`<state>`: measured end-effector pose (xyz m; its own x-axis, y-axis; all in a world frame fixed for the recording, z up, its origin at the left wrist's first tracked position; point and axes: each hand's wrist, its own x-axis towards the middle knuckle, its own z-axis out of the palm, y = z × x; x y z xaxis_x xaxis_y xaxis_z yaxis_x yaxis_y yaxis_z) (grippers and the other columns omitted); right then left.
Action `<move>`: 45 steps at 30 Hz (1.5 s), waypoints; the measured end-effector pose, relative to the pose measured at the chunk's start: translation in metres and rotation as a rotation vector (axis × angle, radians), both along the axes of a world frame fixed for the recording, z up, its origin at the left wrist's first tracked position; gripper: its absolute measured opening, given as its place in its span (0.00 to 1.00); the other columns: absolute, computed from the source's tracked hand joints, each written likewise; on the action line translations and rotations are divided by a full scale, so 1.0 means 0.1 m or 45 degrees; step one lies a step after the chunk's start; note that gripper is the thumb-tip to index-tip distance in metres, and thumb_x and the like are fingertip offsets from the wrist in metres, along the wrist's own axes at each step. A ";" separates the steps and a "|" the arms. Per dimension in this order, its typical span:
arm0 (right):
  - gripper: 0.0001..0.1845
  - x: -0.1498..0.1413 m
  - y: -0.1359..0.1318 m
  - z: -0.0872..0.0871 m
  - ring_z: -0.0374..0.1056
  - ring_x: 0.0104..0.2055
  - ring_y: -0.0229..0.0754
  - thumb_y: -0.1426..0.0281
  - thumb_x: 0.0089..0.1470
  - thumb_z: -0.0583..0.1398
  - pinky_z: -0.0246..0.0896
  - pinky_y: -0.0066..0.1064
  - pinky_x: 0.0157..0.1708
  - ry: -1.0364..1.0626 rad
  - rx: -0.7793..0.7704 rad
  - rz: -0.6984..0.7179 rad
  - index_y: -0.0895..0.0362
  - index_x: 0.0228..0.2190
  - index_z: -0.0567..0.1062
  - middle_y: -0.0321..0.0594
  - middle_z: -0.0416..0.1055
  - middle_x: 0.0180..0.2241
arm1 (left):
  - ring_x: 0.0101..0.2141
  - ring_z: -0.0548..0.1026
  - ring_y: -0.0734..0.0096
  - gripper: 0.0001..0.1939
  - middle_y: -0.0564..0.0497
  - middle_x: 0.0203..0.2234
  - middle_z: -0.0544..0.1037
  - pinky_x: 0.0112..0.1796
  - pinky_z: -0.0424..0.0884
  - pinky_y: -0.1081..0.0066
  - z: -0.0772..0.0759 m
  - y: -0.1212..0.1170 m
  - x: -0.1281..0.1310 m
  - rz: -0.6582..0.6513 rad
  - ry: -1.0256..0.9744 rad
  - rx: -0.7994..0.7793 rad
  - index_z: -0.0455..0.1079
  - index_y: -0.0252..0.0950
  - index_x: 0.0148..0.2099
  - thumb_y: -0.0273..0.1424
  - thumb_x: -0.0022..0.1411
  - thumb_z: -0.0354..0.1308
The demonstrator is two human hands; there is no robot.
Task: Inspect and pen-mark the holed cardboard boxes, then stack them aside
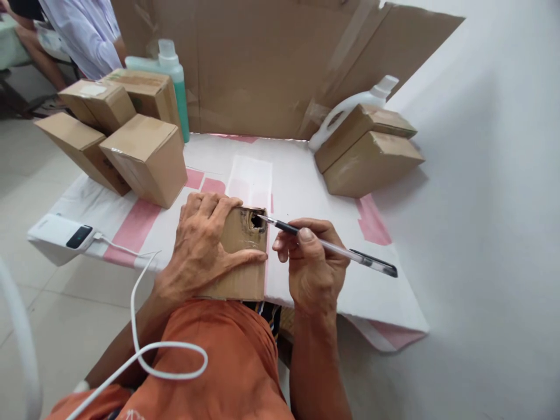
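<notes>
A piece of brown cardboard, perhaps a small box, lies at the table's front edge against the orange shirt. Near its upper right corner is a ragged dark hole with black marks around it. My left hand rests flat on the cardboard, thumb and fingers spread apart. Pinched in my right hand is a clear pen with a black grip and a black clip cap on its back end. The pen's tip is at the right side of the hole; whether it touches the cardboard I cannot tell.
Several cardboard boxes and a green bottle stand at the left. More boxes and a white jug are at the right. A cardboard panel closes the back. A power bank trails a white cable. Another person sits behind.
</notes>
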<state>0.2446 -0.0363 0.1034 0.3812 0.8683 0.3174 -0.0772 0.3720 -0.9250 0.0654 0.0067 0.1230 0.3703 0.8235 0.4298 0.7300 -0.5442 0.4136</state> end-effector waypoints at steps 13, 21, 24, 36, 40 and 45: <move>0.04 -0.01 -0.01 -0.05 0.71 0.28 0.35 0.65 0.66 0.66 0.66 0.29 0.28 -0.301 0.018 -0.011 0.50 0.40 0.81 0.33 0.78 0.34 | 0.53 0.71 0.46 0.38 0.43 0.52 0.78 0.57 0.68 0.48 0.00 -0.02 0.00 -0.012 -0.047 -0.016 0.70 0.40 0.59 0.49 0.52 0.78; 0.06 0.09 -0.14 -0.01 0.68 0.25 0.35 0.65 0.65 0.66 0.60 0.27 0.23 -0.335 -0.038 0.031 0.53 0.35 0.81 0.31 0.73 0.26 | 0.54 0.71 0.46 0.38 0.45 0.52 0.78 0.58 0.68 0.48 0.00 -0.03 0.01 0.012 -0.041 -0.030 0.70 0.42 0.59 0.49 0.50 0.79; 0.06 0.17 -0.17 0.03 0.66 0.23 0.35 0.66 0.64 0.66 0.58 0.27 0.21 -0.295 -0.054 -0.032 0.53 0.33 0.80 0.31 0.71 0.24 | 0.53 0.71 0.46 0.38 0.45 0.51 0.78 0.58 0.68 0.48 0.00 -0.02 0.01 0.012 -0.041 -0.031 0.70 0.42 0.58 0.49 0.50 0.79; 0.09 0.67 0.35 -0.90 0.69 0.22 0.40 0.74 0.57 0.64 0.59 0.30 0.25 -1.012 -1.030 -0.040 0.53 0.30 0.68 0.33 0.72 0.22 | 0.53 0.71 0.44 0.37 0.44 0.52 0.78 0.57 0.69 0.48 0.00 0.00 -0.03 -0.011 -0.045 0.031 0.70 0.43 0.59 0.51 0.52 0.77; 0.13 0.52 0.38 -1.06 0.75 0.34 0.43 0.80 0.59 0.61 0.61 0.32 0.34 -1.160 -1.050 -0.207 0.51 0.30 0.65 0.38 0.74 0.30 | 0.53 0.72 0.43 0.36 0.45 0.51 0.78 0.57 0.69 0.48 -0.03 0.02 -0.05 -0.017 -0.076 0.065 0.71 0.47 0.59 0.50 0.52 0.77; 0.05 0.38 0.41 -1.01 0.77 0.44 0.48 0.78 0.66 0.57 0.64 0.36 0.43 -1.267 -1.179 -0.250 0.57 0.37 0.70 0.51 0.77 0.42 | 0.53 0.71 0.42 0.36 0.44 0.51 0.78 0.57 0.69 0.47 -0.04 0.03 -0.06 -0.014 -0.065 0.087 0.71 0.45 0.60 0.52 0.53 0.75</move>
